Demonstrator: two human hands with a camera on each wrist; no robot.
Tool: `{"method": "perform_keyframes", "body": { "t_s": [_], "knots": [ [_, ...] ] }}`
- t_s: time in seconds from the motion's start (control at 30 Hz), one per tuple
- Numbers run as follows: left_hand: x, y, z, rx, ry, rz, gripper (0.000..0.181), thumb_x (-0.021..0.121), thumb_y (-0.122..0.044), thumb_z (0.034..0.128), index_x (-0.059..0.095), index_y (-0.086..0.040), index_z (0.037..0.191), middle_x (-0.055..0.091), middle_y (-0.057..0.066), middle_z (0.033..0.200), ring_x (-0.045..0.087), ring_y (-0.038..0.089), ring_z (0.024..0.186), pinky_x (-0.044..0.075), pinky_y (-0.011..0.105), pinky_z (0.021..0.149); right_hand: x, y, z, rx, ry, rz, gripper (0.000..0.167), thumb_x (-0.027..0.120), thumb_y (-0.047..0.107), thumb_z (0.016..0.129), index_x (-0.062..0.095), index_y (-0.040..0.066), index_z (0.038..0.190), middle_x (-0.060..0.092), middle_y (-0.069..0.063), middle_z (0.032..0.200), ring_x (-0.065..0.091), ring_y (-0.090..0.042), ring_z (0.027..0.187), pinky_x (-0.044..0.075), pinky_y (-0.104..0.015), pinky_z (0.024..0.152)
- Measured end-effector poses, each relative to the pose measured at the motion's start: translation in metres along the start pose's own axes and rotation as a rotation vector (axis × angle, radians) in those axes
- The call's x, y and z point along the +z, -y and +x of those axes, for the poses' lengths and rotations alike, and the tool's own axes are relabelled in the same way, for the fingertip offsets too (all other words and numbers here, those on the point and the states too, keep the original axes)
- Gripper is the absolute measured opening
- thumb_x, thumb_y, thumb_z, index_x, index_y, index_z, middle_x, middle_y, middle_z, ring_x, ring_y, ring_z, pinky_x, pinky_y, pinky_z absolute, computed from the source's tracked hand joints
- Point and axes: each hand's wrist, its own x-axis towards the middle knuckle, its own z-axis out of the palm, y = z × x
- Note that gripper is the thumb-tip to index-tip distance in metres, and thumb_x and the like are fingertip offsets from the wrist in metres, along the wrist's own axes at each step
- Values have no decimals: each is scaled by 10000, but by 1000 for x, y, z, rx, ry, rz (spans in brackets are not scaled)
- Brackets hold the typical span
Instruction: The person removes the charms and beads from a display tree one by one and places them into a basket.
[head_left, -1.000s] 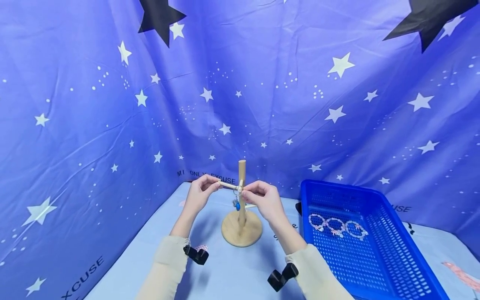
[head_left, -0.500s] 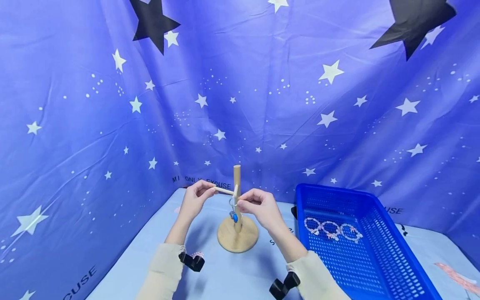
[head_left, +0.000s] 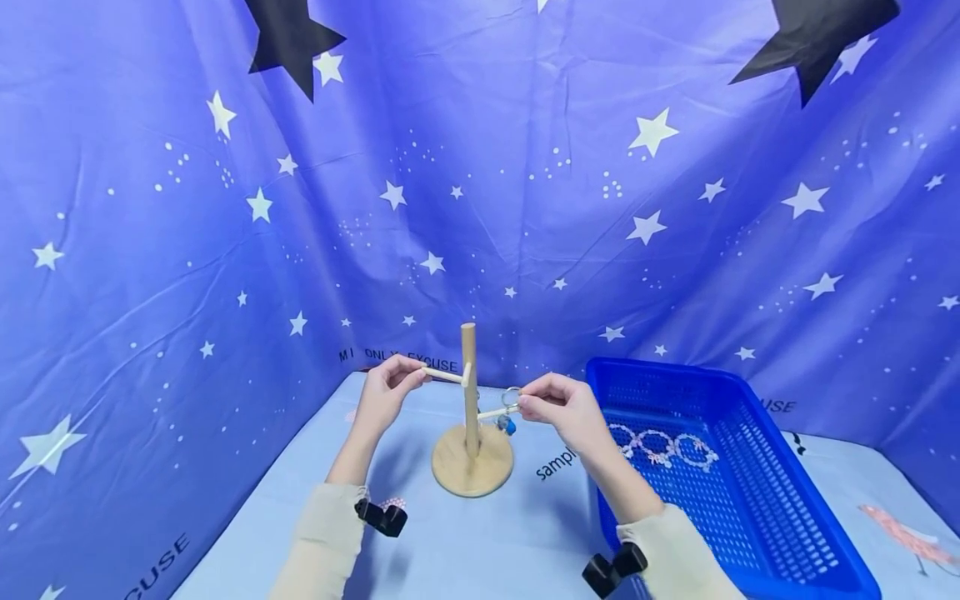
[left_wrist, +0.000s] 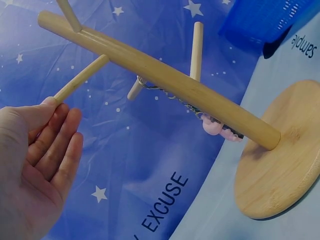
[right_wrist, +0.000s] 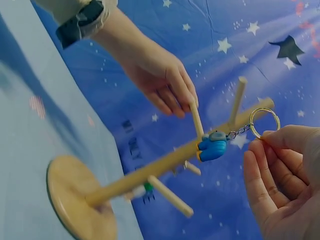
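Observation:
A wooden stand [head_left: 470, 400] with a round base and several pegs stands upright on the table. My left hand [head_left: 386, 393] pinches the end of one upper peg [left_wrist: 82, 77] between thumb and forefinger; its other fingers are loosely bent. To the right of the post, my right hand [head_left: 564, 410] pinches the metal ring [right_wrist: 265, 122] of a keychain. From the ring's chain hangs a small blue figure [right_wrist: 213, 148], near a lower right peg in the head view. Behind the post hangs another keychain with a pink charm [left_wrist: 212, 126].
A blue perforated basket [head_left: 667, 364] stands at the right with several beaded bracelets [head_left: 656, 447] inside. A light blue printed cloth [head_left: 300, 517] covers the table. Star-patterned blue curtain [head_left: 480, 167] encloses the back and left.
My right hand has moved right with the keychain, from beside the upper peg to clear of the post. The left hand keeps its pinch on the peg. The head view has shifted slightly.

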Motion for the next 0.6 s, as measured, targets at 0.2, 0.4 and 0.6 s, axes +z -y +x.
{"method": "perform_keyframes", "body": {
  "t_s": [0.2,0.4,0.6],
  "knots": [
    [0,-1,0,5,10,-4,195,618,-19,967,624,136,1085,667,334,1080,681,-27,827,582,139,820,-25,-7,-6,12,-55,-45,203,687,69,926,668,-100,1036,740,-153,962,709,-56,800,633,-248,788],
    [1,0,1,3,2,13,202,635,-60,966,640,102,1087,684,301,1080,679,-26,833,584,143,825,-55,-14,-14,69,-92,-92,257,685,111,939,651,-103,1077,752,-66,935,713,-55,812,630,-241,787],
    [0,-1,-1,19,6,17,223,639,-92,971,640,97,1090,684,288,1078,684,-20,847,590,164,836,-83,-26,-24,107,-117,-179,246,670,86,944,630,-105,1095,752,-92,945,701,-31,791,632,-240,757]
  ]
}}
